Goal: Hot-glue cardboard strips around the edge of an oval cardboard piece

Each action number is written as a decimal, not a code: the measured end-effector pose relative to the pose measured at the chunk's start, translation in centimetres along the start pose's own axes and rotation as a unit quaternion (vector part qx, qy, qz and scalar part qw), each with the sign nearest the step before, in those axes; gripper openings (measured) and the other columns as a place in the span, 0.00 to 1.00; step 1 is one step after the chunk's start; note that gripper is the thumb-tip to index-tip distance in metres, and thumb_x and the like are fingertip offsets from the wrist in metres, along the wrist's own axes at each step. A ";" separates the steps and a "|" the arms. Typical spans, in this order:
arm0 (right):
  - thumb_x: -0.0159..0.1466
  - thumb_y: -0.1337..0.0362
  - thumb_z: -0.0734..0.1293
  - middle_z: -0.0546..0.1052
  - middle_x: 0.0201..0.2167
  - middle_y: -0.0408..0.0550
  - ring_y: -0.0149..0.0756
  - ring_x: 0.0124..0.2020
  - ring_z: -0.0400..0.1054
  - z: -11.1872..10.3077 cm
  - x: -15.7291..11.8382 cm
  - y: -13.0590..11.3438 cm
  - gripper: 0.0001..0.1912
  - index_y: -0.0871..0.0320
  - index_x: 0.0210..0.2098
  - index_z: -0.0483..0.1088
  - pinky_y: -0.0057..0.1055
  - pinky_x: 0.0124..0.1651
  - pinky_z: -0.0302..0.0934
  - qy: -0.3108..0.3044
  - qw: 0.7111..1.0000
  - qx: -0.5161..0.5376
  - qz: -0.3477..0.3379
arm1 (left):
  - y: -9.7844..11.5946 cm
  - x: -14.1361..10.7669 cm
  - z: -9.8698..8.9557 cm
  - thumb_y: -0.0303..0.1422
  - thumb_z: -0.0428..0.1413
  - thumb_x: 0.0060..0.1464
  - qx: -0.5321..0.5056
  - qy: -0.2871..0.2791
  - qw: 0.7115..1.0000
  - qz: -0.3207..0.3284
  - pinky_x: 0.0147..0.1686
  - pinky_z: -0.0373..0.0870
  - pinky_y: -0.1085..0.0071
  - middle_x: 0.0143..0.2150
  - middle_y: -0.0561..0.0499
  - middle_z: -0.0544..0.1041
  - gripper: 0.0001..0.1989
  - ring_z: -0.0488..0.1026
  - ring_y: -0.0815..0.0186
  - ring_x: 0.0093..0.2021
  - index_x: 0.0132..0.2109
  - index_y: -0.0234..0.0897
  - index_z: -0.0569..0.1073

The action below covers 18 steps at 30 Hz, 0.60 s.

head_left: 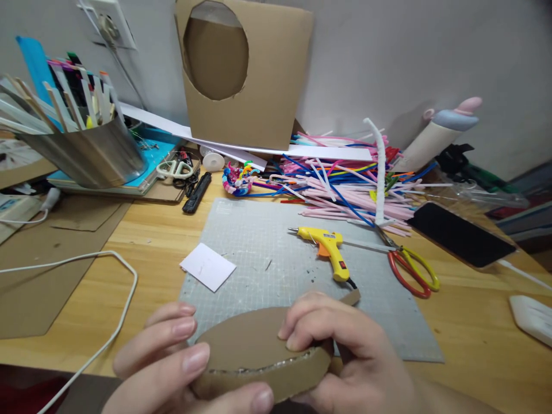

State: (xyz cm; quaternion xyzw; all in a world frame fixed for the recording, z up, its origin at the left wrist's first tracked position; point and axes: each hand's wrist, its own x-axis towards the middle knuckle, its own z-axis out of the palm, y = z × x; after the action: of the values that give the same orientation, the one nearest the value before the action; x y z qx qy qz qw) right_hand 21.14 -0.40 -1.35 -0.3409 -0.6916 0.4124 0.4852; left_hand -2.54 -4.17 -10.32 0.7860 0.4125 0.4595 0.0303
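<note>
Between my two hands, near the front of the desk, is a round cardboard disc (245, 339) with a cardboard strip (276, 379) along its near edge. A ragged seam shows where disc and strip meet. My left hand (168, 362) grips the left side, fingers curved round it and thumb on the strip. At the right side my right hand (349, 351) is closed on the disc, fingertips on top and thumb below. The strip's loose end (350, 297) sticks out beyond the right hand. A yellow glue gun (325, 244) lies on the grey cutting mat (254, 259) behind.
Red-and-yellow scissors (414, 270) and a phone (461, 233) lie to the right. Pipe cleaners (345, 184) are heaped at the back, below a cardboard panel (276, 75) with a round hole. At left stand a metal pen holder (95, 152) and a white cable (129, 293).
</note>
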 end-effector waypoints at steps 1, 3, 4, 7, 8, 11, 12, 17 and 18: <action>0.57 0.70 0.79 0.82 0.34 0.44 0.33 0.35 0.78 0.0 0.0 0.0 0.12 0.52 0.37 0.75 0.27 0.40 0.70 -0.001 1.000 0.000 0.003 | 0.5 0.5 0.6 0.31 0.65 0.50 0.008 0.050 0.999 0.010 0.58 0.71 0.43 0.38 0.55 0.74 0.15 0.67 0.50 0.61 0.40 0.62 0.75; 0.57 0.71 0.78 0.82 0.35 0.44 0.33 0.35 0.78 0.0 -0.1 -0.2 0.13 0.52 0.38 0.75 0.27 0.40 0.70 0.000 1.000 -0.003 0.009 | 1.3 1.7 1.2 0.33 0.64 0.52 0.014 0.125 0.992 0.022 0.59 0.71 0.43 0.38 0.54 0.74 0.11 0.65 0.50 0.63 0.39 0.59 0.75; 0.57 0.71 0.78 0.82 0.35 0.44 0.33 0.35 0.78 0.0 -0.1 -0.3 0.13 0.52 0.38 0.75 0.27 0.40 0.70 0.000 1.000 -0.003 0.008 | 1.6 2.3 1.3 0.34 0.63 0.53 0.013 0.140 0.990 0.021 0.59 0.71 0.44 0.38 0.53 0.73 0.09 0.65 0.51 0.62 0.39 0.58 0.75; 0.57 0.71 0.77 0.82 0.35 0.44 0.33 0.36 0.78 -0.2 -0.1 -0.4 0.12 0.52 0.37 0.75 0.27 0.40 0.70 -0.003 1.000 -0.004 0.010 | 2.0 4.1 0.6 0.33 0.61 0.58 0.020 0.132 0.991 0.004 0.56 0.75 0.53 0.40 0.53 0.71 0.10 0.69 0.55 0.57 0.43 0.59 0.76; 0.57 0.71 0.78 0.82 0.35 0.44 0.33 0.36 0.78 -0.2 -0.1 -0.3 0.12 0.52 0.37 0.75 0.27 0.40 0.70 -0.002 1.000 -0.004 0.011 | 2.0 4.6 0.3 0.33 0.59 0.59 0.022 0.133 0.991 0.009 0.54 0.76 0.55 0.40 0.53 0.70 0.11 0.70 0.57 0.55 0.44 0.60 0.76; 0.58 0.71 0.78 0.82 0.35 0.45 0.33 0.36 0.78 -0.2 -0.1 -0.1 0.12 0.52 0.37 0.75 0.26 0.39 0.70 -0.002 1.000 -0.004 0.014 | 1.8 6.3 -0.8 0.30 0.57 0.60 0.019 0.125 0.990 0.055 0.51 0.77 0.60 0.40 0.53 0.69 0.13 0.70 0.59 0.51 0.43 0.61 0.78; 0.58 0.70 0.78 0.82 0.35 0.45 0.33 0.36 0.78 -0.2 -0.1 -0.1 0.12 0.52 0.38 0.76 0.26 0.39 0.70 -0.004 1.000 -0.005 0.013 | 1.7 6.8 -1.1 0.30 0.58 0.59 0.016 0.114 0.991 0.071 0.50 0.77 0.61 0.40 0.53 0.69 0.13 0.71 0.60 0.50 0.42 0.60 0.78; 0.58 0.70 0.78 0.82 0.35 0.44 0.32 0.35 0.78 -0.3 -0.2 -0.2 0.11 0.52 0.37 0.75 0.26 0.38 0.70 -0.009 1.000 -0.011 0.007 | 1.6 7.7 -2.0 0.29 0.59 0.58 0.024 0.055 0.992 0.111 0.50 0.76 0.64 0.39 0.54 0.70 0.16 0.72 0.63 0.44 0.44 0.62 0.79; 0.58 0.70 0.78 0.82 0.35 0.44 0.32 0.35 0.78 -0.3 -0.2 -0.3 0.11 0.53 0.37 0.75 0.26 0.38 0.70 -0.008 1.000 -0.011 0.007 | 1.7 7.4 -2.0 0.30 0.58 0.59 0.033 0.046 0.993 0.105 0.52 0.76 0.63 0.38 0.54 0.71 0.17 0.72 0.62 0.46 0.45 0.65 0.78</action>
State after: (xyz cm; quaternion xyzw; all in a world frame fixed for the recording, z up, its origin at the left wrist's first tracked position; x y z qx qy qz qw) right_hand 21.45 -0.62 -1.11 -0.3474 -0.6980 0.4106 0.4728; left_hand -1.27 -0.94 -3.29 0.8037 0.3434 0.4818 -0.0636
